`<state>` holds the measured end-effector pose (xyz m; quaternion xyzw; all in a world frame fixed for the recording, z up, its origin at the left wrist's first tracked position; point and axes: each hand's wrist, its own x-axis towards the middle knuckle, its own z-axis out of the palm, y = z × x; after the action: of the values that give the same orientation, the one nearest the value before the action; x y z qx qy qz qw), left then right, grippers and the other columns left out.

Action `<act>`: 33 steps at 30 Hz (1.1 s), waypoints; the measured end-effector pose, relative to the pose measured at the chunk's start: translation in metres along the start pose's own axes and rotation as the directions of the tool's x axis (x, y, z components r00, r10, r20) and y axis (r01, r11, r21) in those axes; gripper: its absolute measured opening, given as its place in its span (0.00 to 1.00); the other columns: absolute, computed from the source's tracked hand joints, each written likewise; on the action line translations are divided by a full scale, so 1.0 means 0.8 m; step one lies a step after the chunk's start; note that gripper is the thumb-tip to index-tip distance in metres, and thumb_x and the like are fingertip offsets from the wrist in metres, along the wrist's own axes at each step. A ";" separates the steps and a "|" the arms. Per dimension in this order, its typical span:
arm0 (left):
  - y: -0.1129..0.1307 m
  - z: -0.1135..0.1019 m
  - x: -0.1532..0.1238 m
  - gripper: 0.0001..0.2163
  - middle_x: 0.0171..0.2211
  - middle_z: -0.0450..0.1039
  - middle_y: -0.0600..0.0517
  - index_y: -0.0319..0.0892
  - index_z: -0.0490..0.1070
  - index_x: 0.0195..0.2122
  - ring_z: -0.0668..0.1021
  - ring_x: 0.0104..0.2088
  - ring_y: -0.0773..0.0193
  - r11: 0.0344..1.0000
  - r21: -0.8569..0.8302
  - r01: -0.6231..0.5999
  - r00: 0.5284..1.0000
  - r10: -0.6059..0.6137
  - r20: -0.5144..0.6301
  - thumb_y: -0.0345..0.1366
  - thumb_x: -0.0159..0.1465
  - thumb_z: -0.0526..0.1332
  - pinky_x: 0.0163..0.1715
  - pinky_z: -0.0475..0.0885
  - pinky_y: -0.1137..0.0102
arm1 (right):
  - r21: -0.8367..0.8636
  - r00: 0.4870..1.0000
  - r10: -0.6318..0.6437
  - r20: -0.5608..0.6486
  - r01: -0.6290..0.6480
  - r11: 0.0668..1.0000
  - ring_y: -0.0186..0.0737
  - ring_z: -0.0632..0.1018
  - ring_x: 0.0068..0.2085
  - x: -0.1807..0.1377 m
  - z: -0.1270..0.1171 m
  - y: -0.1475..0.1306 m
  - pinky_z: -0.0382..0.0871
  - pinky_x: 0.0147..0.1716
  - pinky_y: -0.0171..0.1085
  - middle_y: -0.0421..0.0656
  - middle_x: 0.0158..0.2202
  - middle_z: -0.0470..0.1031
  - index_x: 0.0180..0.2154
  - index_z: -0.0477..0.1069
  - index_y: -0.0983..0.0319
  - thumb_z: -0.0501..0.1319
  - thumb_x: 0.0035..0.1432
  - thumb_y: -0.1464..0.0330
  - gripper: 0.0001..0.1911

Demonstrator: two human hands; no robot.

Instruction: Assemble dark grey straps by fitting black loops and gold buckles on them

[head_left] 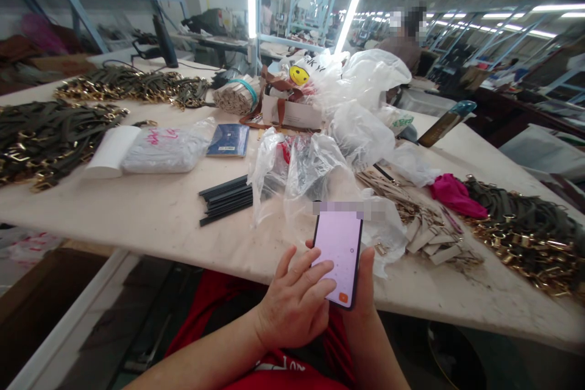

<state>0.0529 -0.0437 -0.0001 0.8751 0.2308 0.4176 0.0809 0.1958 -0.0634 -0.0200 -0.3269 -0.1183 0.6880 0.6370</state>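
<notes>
My right hand [364,289] is wrapped round a smartphone [337,241], holding it upright at the table's front edge. Its lit screen is pale lilac, with an orange button near the bottom. My left hand [299,298] lies across the lower left of the screen, fingers apart and tips at the glass, holding nothing. Just behind the phone, crumpled clear plastic bags [311,164] lie on the table. To their left is a bundle of dark flat strips [226,198].
Dark straps with gold buckles are heaped at left [41,134] and right [525,237]. Beige strips [425,225] lie at the right, beside a magenta cloth [458,195]. A blue booklet [227,140] and a plastic-wrapped packet [159,149] are left of centre. A person [404,42] is farther back.
</notes>
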 end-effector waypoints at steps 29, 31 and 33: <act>-0.004 -0.005 -0.001 0.11 0.32 0.77 0.53 0.43 0.66 0.36 0.72 0.49 0.66 0.988 -0.131 0.085 0.995 -0.092 -0.046 0.23 0.57 0.49 0.61 0.42 0.61 | 0.080 0.994 0.007 0.107 -0.016 0.997 0.46 0.78 0.36 0.001 0.002 -0.011 0.71 0.37 0.41 0.52 0.39 0.78 0.43 0.73 0.67 0.48 0.49 0.41 0.39; -0.003 -0.006 -0.001 0.11 0.31 0.77 0.53 0.44 0.67 0.35 0.73 0.48 0.66 0.990 -0.119 0.075 0.995 -0.082 -0.054 0.24 0.57 0.50 0.61 0.43 0.61 | 0.093 0.992 0.021 0.124 -0.033 0.995 0.45 0.78 0.37 0.000 0.003 -0.013 0.71 0.39 0.41 0.53 0.39 0.77 0.44 0.72 0.68 0.49 0.48 0.41 0.40; -0.002 -0.007 0.000 0.10 0.30 0.77 0.54 0.44 0.66 0.36 0.73 0.48 0.66 0.992 -0.105 0.068 0.996 -0.074 -0.053 0.24 0.58 0.50 0.61 0.43 0.62 | 0.078 0.993 0.027 0.117 -0.036 0.996 0.46 0.78 0.38 0.000 0.004 -0.013 0.70 0.40 0.42 0.53 0.39 0.77 0.43 0.72 0.68 0.49 0.47 0.40 0.41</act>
<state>0.0481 -0.0421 0.0030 0.8488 0.2419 0.4506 0.1340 0.2019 -0.0609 -0.0115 -0.2622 -0.1222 0.7201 0.6307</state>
